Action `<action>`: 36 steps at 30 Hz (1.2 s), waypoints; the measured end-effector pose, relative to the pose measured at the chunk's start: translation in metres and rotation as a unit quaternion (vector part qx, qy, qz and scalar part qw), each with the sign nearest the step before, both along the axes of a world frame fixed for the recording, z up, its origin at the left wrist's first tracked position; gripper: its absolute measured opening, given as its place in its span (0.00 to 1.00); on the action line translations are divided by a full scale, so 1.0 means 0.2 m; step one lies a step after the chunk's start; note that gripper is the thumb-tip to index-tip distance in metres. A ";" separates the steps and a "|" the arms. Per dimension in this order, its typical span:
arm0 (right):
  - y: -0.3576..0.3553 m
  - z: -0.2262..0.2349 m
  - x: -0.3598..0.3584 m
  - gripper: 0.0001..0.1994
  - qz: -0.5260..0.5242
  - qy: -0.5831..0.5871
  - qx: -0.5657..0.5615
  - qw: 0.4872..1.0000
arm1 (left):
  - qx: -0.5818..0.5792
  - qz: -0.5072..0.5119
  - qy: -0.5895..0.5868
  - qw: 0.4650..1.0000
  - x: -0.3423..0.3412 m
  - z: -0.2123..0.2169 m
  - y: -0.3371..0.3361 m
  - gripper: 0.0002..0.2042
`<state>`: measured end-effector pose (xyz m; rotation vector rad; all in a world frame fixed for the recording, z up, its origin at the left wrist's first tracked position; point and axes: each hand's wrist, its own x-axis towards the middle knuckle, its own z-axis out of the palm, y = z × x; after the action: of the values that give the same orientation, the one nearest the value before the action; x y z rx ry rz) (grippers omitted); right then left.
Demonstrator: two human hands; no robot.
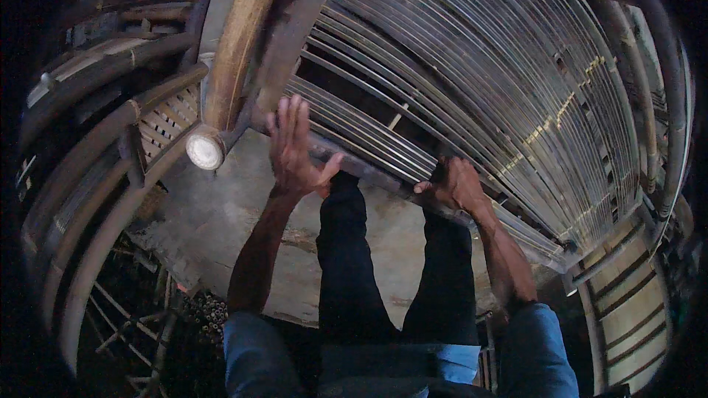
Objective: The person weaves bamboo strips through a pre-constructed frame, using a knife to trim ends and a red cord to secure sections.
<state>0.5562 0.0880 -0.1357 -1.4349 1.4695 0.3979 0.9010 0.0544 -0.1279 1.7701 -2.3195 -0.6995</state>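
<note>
Head view: bamboo pole (234,48) beside slatted frame (472,66).

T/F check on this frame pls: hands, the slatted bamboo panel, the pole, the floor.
1. The left hand lies flat and open on the near edge of the slatted bamboo panel. True.
2. The right hand hangs free, clear of the panel. False: it is curled over the panel's near edge rail.
3. A thick bamboo pole runs up to the left of the left hand, its pale cut end facing the camera. True.
4. The person stands on grass. False: the floor is bare, grey and concrete-like.
5. The panel's slats are woven into a tight basket mesh. False: they run side by side as long strips with gaps.
</note>
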 end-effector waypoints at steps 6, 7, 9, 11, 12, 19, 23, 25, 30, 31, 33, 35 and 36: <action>-0.14 0.06 0.01 0.35 0.008 -0.037 0.023 0.999 | -0.142 -0.048 0.078 0.986 -0.18 -0.25 -0.47 0.48; -0.18 0.06 -0.10 0.33 -0.011 -0.002 0.002 1.000 | -0.143 -0.047 0.090 0.985 -0.25 -0.26 -0.55 0.48; -0.31 0.21 -0.06 0.30 0.012 0.055 0.000 0.998 | -0.211 -0.057 0.172 0.960 -0.31 -0.25 -0.64 0.47; -0.28 0.21 -0.11 0.27 -0.021 -0.035 -0.036 0.999 | -0.189 -0.037 0.177 0.965 -0.29 -0.26 -0.54 0.46; -0.24 0.19 -0.13 0.24 -0.061 -0.132 -0.066 0.987 | -0.158 -0.025 0.176 0.971 -0.26 -0.25 -0.47 0.46; -0.03 0.46 0.18 0.15 -0.098 -0.060 -0.214 0.970 | -0.145 0.016 0.051 0.988 0.10 -0.15 0.00 0.28; 0.18 0.09 0.29 0.20 -0.020 -0.019 -0.349 0.937 | -0.140 0.027 0.102 0.985 -0.01 -0.17 -0.08 0.24; 0.21 0.02 0.28 0.21 -0.041 -0.028 -0.242 0.969 | -0.146 0.019 0.112 0.983 -0.04 -0.20 -0.13 0.29; 0.23 0.12 0.23 0.23 -0.077 -0.059 -0.106 0.990 | -0.146 -0.037 0.059 0.987 0.02 -0.22 -0.13 0.38; 0.23 0.16 0.23 0.23 -0.077 -0.057 -0.106 0.990 | -0.144 -0.056 0.060 0.986 0.01 -0.22 -0.13 0.38; 0.23 0.23 0.26 0.27 -0.127 -0.059 -0.123 0.982 | -0.143 -0.077 0.062 0.985 0.00 -0.23 -0.13 0.38; 0.27 0.22 0.25 0.27 -0.126 -0.045 -0.138 0.981 | -0.145 -0.106 0.062 0.982 0.00 -0.25 -0.14 0.38; 0.27 0.21 0.25 0.27 -0.122 -0.033 -0.154 0.980 | -0.147 -0.108 0.063 0.981 -0.02 -0.25 -0.16 0.38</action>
<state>0.6069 0.1414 -0.0944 -1.4648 1.6809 -0.0329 0.8969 0.0225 -0.1783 1.3267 -2.4028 -0.4511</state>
